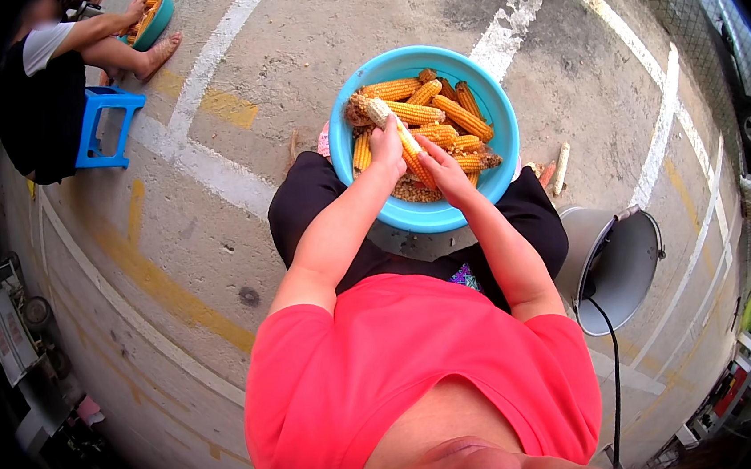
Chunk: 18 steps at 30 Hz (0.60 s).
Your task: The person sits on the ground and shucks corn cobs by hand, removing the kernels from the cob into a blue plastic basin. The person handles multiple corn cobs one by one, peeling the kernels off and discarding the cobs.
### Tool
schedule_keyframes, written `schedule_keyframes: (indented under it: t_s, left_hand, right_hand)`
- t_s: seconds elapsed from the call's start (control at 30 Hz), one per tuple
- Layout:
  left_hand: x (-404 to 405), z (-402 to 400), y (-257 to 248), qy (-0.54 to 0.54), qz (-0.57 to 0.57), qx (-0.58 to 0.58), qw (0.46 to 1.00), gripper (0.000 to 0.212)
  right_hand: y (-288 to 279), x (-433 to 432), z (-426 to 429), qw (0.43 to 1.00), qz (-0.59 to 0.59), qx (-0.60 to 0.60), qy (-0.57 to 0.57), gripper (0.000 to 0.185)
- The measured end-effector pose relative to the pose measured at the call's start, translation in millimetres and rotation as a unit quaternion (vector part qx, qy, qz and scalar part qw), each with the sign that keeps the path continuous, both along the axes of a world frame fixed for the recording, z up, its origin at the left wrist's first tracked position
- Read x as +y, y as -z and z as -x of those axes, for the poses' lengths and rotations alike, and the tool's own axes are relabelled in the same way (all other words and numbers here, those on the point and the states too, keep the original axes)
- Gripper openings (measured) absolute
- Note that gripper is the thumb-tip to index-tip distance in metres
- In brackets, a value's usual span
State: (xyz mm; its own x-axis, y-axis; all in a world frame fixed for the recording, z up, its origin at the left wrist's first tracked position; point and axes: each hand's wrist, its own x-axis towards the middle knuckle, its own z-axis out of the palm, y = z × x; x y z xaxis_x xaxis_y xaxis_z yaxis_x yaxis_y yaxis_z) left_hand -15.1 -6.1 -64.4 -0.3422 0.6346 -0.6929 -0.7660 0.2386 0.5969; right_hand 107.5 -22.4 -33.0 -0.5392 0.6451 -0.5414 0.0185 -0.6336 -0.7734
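My left hand (388,147) grips a partly shelled corn cob (409,146) over a blue plastic basin (506,122). The cob's upper end is pale and bare of kernels, while rows of yellow kernels remain lower down. My right hand (447,171) holds the lower part of the same cob, its fingers against the kernels. Several dried corn ears (462,118) lie piled in the basin around both hands. Loose kernels (412,191) show at the basin's near side, partly hidden by my hands and the cob.
A grey metal bucket (564,245) lies tipped on the concrete to my right, with a black cable (615,354) running from it. Bare cobs (561,168) lie beside my right knee. At upper left a person sits on a blue stool (110,100), one hand at a green basin (159,19) of corn.
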Motion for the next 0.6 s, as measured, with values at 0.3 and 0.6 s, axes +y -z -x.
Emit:
schedule_keyframes:
  t_s: [0.3,0.6]
  left_hand:
    - [-2.6,2.3,5.3,0.005,0.003,0.018,1.0,0.022]
    - [-10.6,-1.1,18.1,-0.003,0.064,0.059,0.996,0.022]
  right_hand:
    - [9.2,-6.1,-2.7,0.998,0.012,0.064,0.009,0.046]
    - [64.5,-17.8,7.7,0.994,-0.096,-0.025,0.042,0.033]
